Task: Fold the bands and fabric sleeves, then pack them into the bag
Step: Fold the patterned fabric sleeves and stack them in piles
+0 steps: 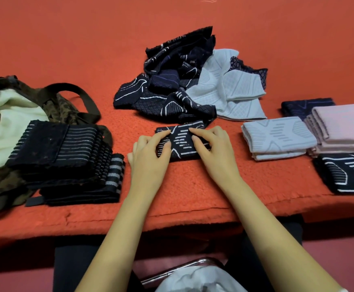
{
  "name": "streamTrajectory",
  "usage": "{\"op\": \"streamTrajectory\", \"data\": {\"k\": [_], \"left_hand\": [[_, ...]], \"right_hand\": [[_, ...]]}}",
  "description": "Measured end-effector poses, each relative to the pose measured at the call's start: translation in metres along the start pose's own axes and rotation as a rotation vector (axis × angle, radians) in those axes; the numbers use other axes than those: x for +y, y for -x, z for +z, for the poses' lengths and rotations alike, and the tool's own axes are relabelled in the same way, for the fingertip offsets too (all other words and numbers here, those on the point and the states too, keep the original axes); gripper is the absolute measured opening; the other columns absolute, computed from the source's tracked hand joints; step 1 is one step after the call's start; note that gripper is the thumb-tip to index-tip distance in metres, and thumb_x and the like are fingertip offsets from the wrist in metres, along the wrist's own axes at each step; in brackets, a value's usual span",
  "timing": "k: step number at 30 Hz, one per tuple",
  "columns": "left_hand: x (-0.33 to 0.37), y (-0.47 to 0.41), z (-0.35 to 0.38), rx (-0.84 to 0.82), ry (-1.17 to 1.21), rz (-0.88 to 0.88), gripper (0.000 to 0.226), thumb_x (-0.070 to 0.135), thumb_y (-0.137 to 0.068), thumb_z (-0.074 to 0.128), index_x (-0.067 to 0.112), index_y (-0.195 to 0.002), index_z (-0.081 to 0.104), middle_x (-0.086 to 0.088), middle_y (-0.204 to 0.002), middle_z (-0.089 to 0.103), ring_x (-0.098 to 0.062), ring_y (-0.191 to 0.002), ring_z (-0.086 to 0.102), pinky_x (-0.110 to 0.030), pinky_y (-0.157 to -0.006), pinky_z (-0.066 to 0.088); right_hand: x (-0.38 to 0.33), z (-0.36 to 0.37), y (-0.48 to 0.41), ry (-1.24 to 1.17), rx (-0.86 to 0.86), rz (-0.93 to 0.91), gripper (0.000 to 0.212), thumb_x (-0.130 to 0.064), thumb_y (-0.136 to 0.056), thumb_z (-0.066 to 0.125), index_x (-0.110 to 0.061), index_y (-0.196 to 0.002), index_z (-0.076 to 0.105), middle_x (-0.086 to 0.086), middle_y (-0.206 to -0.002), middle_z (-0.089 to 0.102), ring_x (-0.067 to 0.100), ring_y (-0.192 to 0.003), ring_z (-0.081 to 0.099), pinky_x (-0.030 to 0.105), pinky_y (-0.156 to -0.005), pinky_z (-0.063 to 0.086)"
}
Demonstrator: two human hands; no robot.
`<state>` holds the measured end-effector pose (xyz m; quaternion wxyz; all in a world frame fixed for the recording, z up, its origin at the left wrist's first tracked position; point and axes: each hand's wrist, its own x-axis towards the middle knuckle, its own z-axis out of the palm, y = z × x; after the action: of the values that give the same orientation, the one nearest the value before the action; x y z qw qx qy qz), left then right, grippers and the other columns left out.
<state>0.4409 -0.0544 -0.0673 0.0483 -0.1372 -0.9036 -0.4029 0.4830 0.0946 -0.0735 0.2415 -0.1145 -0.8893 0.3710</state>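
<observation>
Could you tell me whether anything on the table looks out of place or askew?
Nothing damaged. The stack of black bands leans, propped on the open bag; unfolded sleeves lie jumbled behind the black sleeve being folded.

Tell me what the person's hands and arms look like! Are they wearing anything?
Both arms are bare as far as the picture shows. The left hand and right hand wear no gloves, and no rings, watch or bracelets show.
</observation>
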Motion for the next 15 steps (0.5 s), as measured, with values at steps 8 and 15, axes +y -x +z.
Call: {"op": "streamTrajectory", "data": {"k": [8,15], "left_hand": [[0.032,0.013,-0.022,0.011,0.253,0.184,0.029,0.024,-0.092,0.059,0.036,-0.118,0.063,0.013,-0.077,0.042,-0.002,-0.073,0.042,-0.009,-0.073,0.031],[0.092,0.027,0.001,-0.141,0.33,0.268,0.028,0.022,-0.091,0.061,0.034,-0.116,0.065,0.01,-0.076,0.045,0.003,-0.066,0.043,-0.007,-0.067,0.031]], "right_hand": [[-0.012,-0.032,0.017,-0.069,0.201,-0.092,0.028,-0.03,-0.09,0.051,-0.024,-0.111,0.069,0.0,-0.089,0.051,0.017,-0.091,0.044,0.035,-0.087,0.039],[0.009,-0.104,0.036,-0.108,0.259,-0.002,0.024,-0.019,-0.092,0.056,-0.024,-0.112,0.067,0.002,-0.091,0.049,0.009,-0.089,0.049,0.011,-0.082,0.035]]}}
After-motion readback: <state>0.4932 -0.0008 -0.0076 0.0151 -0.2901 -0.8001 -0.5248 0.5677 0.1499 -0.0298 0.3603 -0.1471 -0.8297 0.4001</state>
